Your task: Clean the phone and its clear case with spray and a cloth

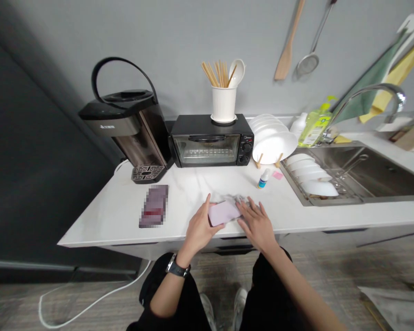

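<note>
Being grasped by the left hand, a lilac slab is held near the countertop's front edge; beside it the right hand is spread loosely, with room behind, up to the toaster oven.

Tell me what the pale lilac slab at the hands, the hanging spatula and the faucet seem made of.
Pale lilac slab: probably matte plastic, from its smooth, even, low-gloss face; coated metal or card remains possible.
Hanging spatula: apparently wood, plain finish, from its tan colour.
Faucet: likely chromed metal, polished, given its bright silvery reflections.
</note>
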`<state>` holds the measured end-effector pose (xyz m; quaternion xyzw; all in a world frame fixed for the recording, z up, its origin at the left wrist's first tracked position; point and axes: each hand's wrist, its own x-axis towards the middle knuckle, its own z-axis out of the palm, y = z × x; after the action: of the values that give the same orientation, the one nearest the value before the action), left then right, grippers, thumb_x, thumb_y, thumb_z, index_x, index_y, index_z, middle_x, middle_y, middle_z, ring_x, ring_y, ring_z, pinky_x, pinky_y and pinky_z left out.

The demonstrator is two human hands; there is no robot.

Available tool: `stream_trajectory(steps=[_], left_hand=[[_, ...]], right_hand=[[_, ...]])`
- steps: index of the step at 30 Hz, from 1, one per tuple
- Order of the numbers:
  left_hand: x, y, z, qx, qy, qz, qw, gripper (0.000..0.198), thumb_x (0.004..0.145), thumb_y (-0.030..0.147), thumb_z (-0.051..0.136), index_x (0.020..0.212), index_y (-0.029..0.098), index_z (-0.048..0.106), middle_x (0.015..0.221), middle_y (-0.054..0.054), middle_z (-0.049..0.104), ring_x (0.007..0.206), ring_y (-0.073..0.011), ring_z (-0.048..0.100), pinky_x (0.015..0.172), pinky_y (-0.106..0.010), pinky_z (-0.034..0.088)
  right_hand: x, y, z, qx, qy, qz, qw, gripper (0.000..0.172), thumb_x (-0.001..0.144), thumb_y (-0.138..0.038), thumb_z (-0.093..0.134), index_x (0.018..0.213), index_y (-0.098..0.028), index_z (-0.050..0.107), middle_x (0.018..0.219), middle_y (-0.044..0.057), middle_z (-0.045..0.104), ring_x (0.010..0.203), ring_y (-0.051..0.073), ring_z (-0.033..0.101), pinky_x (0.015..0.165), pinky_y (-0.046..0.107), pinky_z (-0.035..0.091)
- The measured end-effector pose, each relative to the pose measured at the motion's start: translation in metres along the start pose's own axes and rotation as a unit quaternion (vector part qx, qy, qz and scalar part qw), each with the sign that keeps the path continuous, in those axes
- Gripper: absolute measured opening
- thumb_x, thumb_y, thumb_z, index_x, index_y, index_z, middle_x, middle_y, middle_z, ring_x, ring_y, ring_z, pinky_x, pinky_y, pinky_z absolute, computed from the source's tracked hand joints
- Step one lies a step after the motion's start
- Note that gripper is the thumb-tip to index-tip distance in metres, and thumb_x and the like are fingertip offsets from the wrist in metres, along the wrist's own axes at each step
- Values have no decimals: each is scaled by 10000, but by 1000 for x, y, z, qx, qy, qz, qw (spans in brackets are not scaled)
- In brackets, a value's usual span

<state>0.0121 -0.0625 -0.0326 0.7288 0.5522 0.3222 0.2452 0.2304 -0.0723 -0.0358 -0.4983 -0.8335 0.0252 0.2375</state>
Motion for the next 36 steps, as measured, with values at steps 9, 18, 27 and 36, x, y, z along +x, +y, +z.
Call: stream_trajectory(steps=[9,18,27,36], left_hand=[[0,2,-1,-13,-7,-18,1000,1141,819,332,811,1670,284,53,1433,-73,618,1289,-273,612,1100,-425,466],[0,0,-2,-17,-11,-28,999,1109,837,284,774,1673,304,46,1453,-70,604,1274,-259,624,1087,-408,471],[-1,0,-2,-21,-12,-32,999,1090,837,252,764,1672,317,67,1448,-56,615,1242,-242,642,1066,-384,478],[1,4,1,8,0,-34,999,1067,847,230,729,1675,308,61,1462,-70,615,1241,-260,647,1059,-405,487]], right_hand=[[-5,-1,-2,29,-18,-59,998,567,1066,-490,491,1572,-238,455,1584,57,508,1558,323,305,1257,601,245],[-6,-15,4,49,-19,-102,993,630,1038,-569,511,1559,-217,469,1587,61,505,1558,306,308,1267,576,248],[-5,-22,10,42,-6,-87,995,692,1017,-586,536,1587,-209,427,1615,58,466,1577,340,245,1266,611,234],[-3,-24,10,40,0,-60,997,717,995,-600,570,1574,-195,450,1615,78,466,1584,371,205,1259,639,229]])
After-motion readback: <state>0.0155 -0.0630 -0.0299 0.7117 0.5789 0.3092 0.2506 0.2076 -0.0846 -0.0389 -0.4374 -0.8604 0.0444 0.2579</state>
